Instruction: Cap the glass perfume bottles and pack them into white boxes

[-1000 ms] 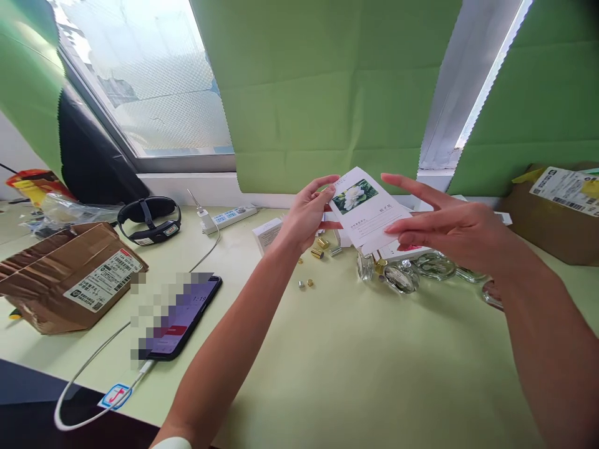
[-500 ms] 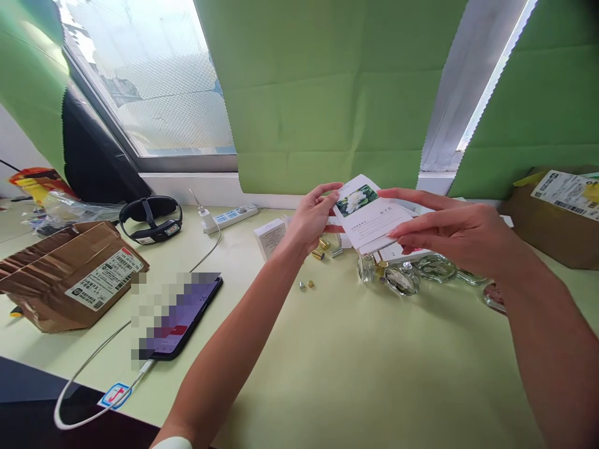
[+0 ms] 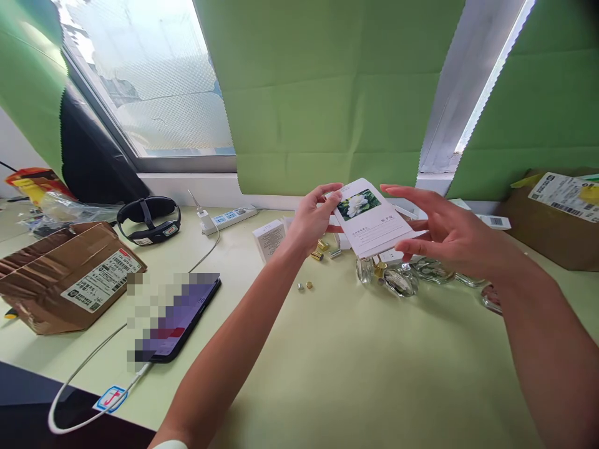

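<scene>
Head cam: I've got my left hand (image 3: 311, 218) pinching the left edge of a white flat carton (image 3: 374, 217) w/ a flower photo, held up above the desk (image 3: 355, 374). My right hand (image 3: 447, 234) sits at the carton's right side, fingers (image 3: 397, 189) spread and loose; lower fingertips touch or nearly touch its edge, can't tell which. Just below the right hand: glass bottles (image 3: 397, 277) lying on the desk. Below the left hand: small gold caps (image 3: 321, 249). Well off to the left-hand side: phone (image 3: 180, 318) on a cable and a cardboard box (image 3: 65, 274).
</scene>
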